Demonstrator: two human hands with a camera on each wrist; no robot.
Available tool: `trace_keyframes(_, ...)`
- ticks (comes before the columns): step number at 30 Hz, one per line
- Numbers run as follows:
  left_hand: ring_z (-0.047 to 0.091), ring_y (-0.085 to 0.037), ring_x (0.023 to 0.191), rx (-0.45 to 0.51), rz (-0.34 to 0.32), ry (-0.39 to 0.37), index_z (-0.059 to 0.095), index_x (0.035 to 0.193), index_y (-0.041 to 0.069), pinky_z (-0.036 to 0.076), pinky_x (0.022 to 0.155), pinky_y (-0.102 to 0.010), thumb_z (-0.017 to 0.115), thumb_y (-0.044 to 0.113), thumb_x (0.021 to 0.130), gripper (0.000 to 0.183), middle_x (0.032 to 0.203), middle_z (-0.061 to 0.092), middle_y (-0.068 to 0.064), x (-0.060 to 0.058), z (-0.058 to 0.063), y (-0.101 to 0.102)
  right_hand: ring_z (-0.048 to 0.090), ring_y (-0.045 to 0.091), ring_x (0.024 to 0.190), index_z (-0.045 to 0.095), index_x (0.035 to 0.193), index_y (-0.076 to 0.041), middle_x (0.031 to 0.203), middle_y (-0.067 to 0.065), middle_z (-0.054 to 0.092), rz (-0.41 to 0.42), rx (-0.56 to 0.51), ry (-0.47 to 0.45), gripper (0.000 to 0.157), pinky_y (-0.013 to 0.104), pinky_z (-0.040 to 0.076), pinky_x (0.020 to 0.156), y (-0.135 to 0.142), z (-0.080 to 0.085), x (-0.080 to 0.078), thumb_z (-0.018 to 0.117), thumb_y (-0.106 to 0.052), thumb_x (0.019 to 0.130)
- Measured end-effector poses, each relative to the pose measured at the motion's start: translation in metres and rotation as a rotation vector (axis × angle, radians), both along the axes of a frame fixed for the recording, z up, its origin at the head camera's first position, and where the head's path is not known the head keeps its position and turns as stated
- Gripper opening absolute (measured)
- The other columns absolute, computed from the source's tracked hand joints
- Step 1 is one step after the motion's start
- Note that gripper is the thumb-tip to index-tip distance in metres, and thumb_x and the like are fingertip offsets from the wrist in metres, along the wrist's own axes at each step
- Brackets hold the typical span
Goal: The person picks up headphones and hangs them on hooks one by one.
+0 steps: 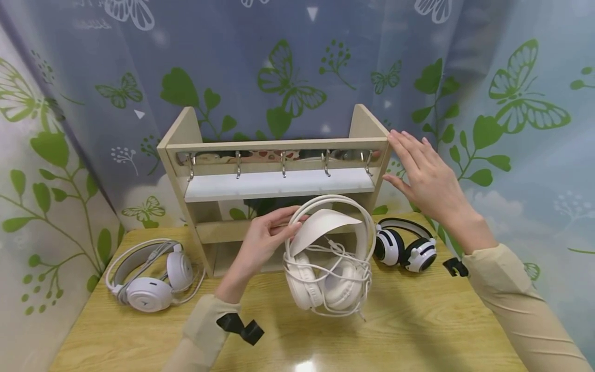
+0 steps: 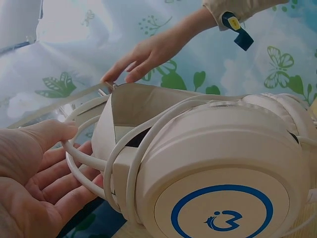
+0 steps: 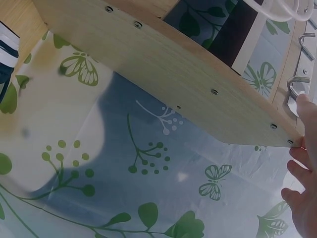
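My left hand (image 1: 260, 238) grips white over-ear headphones (image 1: 304, 281) by one side of the double-wire headband, and they hang in front of the shelf over the table. Their white cable is wound loosely round the ear cups. The left wrist view shows a blue ring and logo on the outer cup (image 2: 223, 213). With straight fingers, my right hand (image 1: 429, 181) rests at the upper right corner of a wooden shelf (image 1: 279, 144). In the right wrist view its thumb is right by an end metal hook (image 3: 297, 84) and its fingertips touch the side panel (image 3: 163, 84).
A row of several metal hooks (image 1: 283, 165) runs under the shelf's top bar. White-grey headphones (image 1: 149, 294) lie at the left of the wooden table (image 1: 395, 330). Black-and-white headphones (image 1: 418, 256) lie right of the shelf. A butterfly-patterned curtain (image 1: 297, 57) hangs behind.
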State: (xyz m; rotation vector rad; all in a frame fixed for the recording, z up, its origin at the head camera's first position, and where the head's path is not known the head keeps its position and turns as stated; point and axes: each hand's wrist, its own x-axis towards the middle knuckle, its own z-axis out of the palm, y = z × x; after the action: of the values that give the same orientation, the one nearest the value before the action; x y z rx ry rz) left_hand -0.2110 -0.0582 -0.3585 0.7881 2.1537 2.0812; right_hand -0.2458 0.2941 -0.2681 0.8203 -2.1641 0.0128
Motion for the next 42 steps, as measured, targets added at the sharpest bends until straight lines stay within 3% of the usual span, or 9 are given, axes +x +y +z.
trace_keyframes(14,0.071,-0.032,0.110,0.047,-0.010,0.009,0.062,0.138,0.005,0.059,0.081,-0.026,0.065,0.010,0.100,0.038,0.124,0.071,-0.018,-0.003,0.010,0.014,0.036,0.033,0.148,0.034,0.157,-0.002,0.160,0.017,0.038,-0.009,0.022,0.019,0.075,0.046,0.020,0.125,0.002,0.000,0.001,0.028,-0.058,0.107)
trace_keyframes(24,0.073,-0.023,0.105,0.064,-0.002,0.030,0.064,0.136,0.008,0.059,0.079,-0.025,0.067,0.012,0.099,0.037,0.121,0.073,-0.013,-0.005,0.021,0.021,0.036,0.032,0.148,0.035,0.156,-0.001,0.159,0.017,0.039,0.008,0.024,0.030,0.075,0.045,0.020,0.125,0.003,0.002,0.001,0.031,-0.057,0.107)
trace_keyframes(42,0.073,-0.024,0.106,0.098,-0.002,0.078,0.064,0.135,0.004,0.060,0.085,-0.031,0.068,0.009,0.098,0.038,0.120,0.073,-0.015,-0.008,0.039,0.037,0.034,0.032,0.149,0.034,0.157,-0.001,0.159,0.018,0.039,0.006,0.058,0.017,0.073,0.045,0.017,0.125,0.003,0.006,0.001,0.030,-0.055,0.107)
